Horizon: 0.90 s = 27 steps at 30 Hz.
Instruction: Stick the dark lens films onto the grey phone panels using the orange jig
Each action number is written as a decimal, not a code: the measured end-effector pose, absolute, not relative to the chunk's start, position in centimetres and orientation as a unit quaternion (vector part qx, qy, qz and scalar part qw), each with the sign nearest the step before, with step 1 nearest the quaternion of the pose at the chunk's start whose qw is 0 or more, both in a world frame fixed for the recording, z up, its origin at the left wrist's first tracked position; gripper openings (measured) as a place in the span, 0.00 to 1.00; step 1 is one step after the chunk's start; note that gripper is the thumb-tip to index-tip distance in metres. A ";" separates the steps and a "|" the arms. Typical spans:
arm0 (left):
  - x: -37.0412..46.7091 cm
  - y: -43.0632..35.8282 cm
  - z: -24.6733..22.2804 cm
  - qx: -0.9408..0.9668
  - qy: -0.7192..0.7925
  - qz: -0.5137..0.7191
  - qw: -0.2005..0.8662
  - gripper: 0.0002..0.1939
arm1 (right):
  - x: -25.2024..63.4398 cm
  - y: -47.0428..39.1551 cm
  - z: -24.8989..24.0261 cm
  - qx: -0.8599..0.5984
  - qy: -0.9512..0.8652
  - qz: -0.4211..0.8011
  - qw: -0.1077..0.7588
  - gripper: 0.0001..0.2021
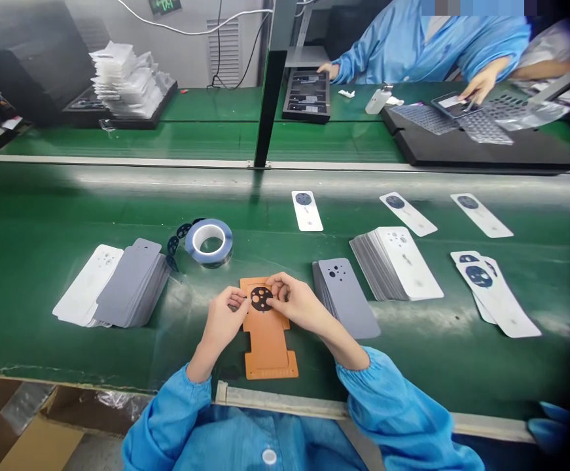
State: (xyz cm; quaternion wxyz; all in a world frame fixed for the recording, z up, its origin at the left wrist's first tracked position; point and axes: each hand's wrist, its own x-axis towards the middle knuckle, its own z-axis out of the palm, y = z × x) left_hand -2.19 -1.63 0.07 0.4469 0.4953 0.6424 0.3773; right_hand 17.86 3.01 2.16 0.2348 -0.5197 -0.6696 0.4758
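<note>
An orange fixture plate (267, 350) with notched sides lies in front of me on the green bench. At its upper end is a black round sticker (261, 299) with several holes. My left hand (226, 316) pinches the sticker's left edge, fingers closed. From the other side, my right hand (294, 302) has thumb and fingers closed at its right and upper edge. Whether the sticker touches the plate, I cannot tell. Beyond my left hand stands a blue-sided tape roll (223, 248), trailing a strip of similar black stickers (173, 246).
Left are stacked white panels (88, 281) and grey panels (130, 284). Right are more grey panels (347, 301), a fanned white stack (409, 265) and panels with dark discs (505, 301). Single white panels (309, 219) lie farther back. Beyond the rail, a person in blue (412, 46) handles a device.
</note>
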 end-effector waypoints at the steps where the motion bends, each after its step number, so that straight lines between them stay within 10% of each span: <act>1: -2.2 -1.5 -0.1 0.493 0.644 0.378 0.446 0.07 | 17.9 3.0 2.1 -0.521 -0.670 0.474 0.234 0.12; 27: -1.7 -1.0 0.5 0.528 0.672 0.333 0.398 0.06 | 20.4 2.6 0.6 -0.566 -0.601 0.501 0.260 0.15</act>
